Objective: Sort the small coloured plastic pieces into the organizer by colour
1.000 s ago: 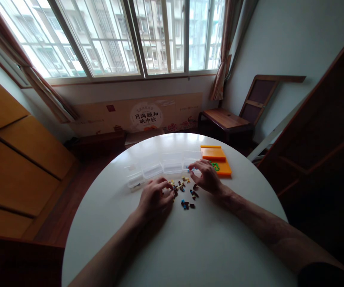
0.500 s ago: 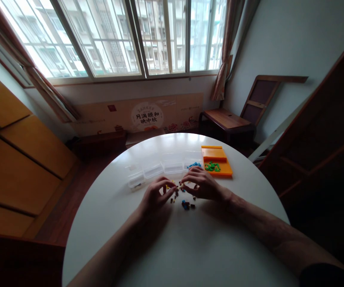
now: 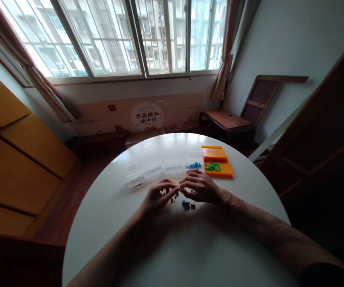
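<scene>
My left hand [image 3: 159, 193] is closed in a pinch, thumb and index fingertips together over the loose pieces. Facing it, my right hand [image 3: 201, 187] is also pinched, its fingertips meeting those of the left. Whatever sits between them is too small and too covered to make out. Under and around the fingers lie tiny brown and yellow building blocks [image 3: 172, 200], partly hidden. Just in front of my right hand is a small cluster of blue and brown blocks [image 3: 186, 205], with a single brown block [image 3: 193, 207] beside it.
Beyond my hands stands a row of clear plastic compartments [image 3: 153, 171]; the rightmost holds blue blocks [image 3: 194, 165]. To its right, an orange tray [image 3: 226, 170] carries green pieces [image 3: 213, 166]. All rest on a round white table [image 3: 190, 247]. A wooden chair [image 3: 227, 118] stands behind it.
My hands have drawn closer, so their fingertips now meet where a small gap was. The right hand has shifted slightly left. Containers and the front cluster stay put.
</scene>
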Demonstrator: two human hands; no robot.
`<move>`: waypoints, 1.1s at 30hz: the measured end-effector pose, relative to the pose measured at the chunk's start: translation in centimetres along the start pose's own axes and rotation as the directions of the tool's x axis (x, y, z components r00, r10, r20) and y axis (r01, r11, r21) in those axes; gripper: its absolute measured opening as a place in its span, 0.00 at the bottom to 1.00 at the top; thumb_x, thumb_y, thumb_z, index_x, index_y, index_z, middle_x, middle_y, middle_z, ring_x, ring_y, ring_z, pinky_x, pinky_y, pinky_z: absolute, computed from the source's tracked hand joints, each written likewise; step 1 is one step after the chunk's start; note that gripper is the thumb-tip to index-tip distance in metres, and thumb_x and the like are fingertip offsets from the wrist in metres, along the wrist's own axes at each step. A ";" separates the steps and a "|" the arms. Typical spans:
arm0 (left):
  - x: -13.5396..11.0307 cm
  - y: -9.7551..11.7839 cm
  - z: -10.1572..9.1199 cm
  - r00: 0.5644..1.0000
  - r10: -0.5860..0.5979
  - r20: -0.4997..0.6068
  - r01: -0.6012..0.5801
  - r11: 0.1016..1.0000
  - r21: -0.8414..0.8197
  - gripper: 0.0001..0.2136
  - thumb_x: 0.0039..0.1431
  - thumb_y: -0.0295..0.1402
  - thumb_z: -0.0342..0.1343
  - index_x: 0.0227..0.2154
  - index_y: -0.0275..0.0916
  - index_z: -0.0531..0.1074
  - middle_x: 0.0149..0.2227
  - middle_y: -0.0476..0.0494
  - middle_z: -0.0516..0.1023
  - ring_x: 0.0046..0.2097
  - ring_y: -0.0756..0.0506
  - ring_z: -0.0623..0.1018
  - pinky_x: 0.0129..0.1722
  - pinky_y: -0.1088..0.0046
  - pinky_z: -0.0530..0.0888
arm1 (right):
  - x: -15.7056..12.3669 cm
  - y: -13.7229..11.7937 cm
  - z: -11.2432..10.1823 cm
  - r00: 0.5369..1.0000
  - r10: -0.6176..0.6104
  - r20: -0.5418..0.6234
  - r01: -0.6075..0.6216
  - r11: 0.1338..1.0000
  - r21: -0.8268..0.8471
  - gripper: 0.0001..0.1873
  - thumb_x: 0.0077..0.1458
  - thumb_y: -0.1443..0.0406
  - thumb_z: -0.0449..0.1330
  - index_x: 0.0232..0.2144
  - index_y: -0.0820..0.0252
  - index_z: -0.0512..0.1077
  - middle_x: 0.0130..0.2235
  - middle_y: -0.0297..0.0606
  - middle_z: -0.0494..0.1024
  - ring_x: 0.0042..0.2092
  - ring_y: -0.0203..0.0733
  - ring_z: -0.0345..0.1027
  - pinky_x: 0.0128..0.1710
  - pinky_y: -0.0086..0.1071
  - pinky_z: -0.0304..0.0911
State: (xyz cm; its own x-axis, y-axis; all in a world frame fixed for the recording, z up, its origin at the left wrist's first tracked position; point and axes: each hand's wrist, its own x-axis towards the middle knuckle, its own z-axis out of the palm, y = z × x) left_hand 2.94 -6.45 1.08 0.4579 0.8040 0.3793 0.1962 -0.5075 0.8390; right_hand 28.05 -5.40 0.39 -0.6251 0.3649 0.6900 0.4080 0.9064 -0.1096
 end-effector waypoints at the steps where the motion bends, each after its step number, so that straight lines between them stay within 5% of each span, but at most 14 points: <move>1: 0.0 0.1 0.0 1.000 0.012 -0.002 -0.012 1.000 -0.003 0.13 0.71 0.44 0.65 0.40 0.39 0.87 0.40 0.38 0.84 0.39 0.45 0.82 0.38 0.69 0.78 | 0.0 0.0 0.0 1.000 0.020 -0.002 -0.020 1.000 0.007 0.04 0.70 0.65 0.63 0.44 0.51 0.79 0.42 0.35 0.86 0.44 0.44 0.78 0.58 0.44 0.72; 8: -0.2 0.1 -0.2 0.987 0.154 0.056 -0.163 0.947 0.276 0.08 0.71 0.40 0.64 0.41 0.42 0.86 0.40 0.40 0.84 0.36 0.47 0.79 0.40 0.67 0.78 | -0.3 1.2 -0.7 0.972 0.218 -0.090 -0.225 0.971 -0.076 0.05 0.69 0.65 0.62 0.39 0.51 0.78 0.40 0.36 0.85 0.44 0.48 0.76 0.55 0.46 0.70; 16: -0.6 -1.0 -0.1 0.944 0.232 0.236 -0.318 0.832 0.455 0.06 0.67 0.39 0.66 0.44 0.49 0.85 0.45 0.44 0.86 0.45 0.43 0.85 0.50 0.62 0.75 | -1.9 4.3 -1.1 0.831 0.502 -0.239 -0.554 0.787 -0.271 0.04 0.67 0.63 0.65 0.38 0.54 0.79 0.38 0.41 0.84 0.45 0.55 0.74 0.54 0.49 0.67; 21: -0.6 -1.3 -0.3 0.930 0.238 0.280 -0.349 0.810 0.471 0.06 0.71 0.40 0.64 0.42 0.49 0.85 0.44 0.45 0.85 0.43 0.45 0.84 0.48 0.65 0.73 | -2.2 4.5 -0.9 0.810 0.535 -0.238 -0.585 0.761 -0.281 0.04 0.67 0.61 0.65 0.41 0.55 0.78 0.41 0.42 0.85 0.47 0.56 0.74 0.54 0.49 0.67; 33: -0.5 -0.5 0.1 0.923 0.233 0.306 -0.356 0.819 0.451 0.05 0.70 0.38 0.65 0.38 0.48 0.84 0.42 0.48 0.85 0.42 0.46 0.84 0.48 0.65 0.72 | -1.3 2.5 -0.4 0.857 0.483 -0.176 -0.511 0.839 -0.187 0.02 0.65 0.64 0.64 0.41 0.54 0.78 0.40 0.40 0.83 0.45 0.53 0.74 0.54 0.47 0.69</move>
State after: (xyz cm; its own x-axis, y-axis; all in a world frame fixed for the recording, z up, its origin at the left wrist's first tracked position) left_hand 2.71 -6.60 0.40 0.7337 0.5292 0.4262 0.3885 -0.8413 0.3758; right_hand 30.19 -3.65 -0.49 -0.2213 0.7134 0.6649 0.7863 0.5338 -0.3110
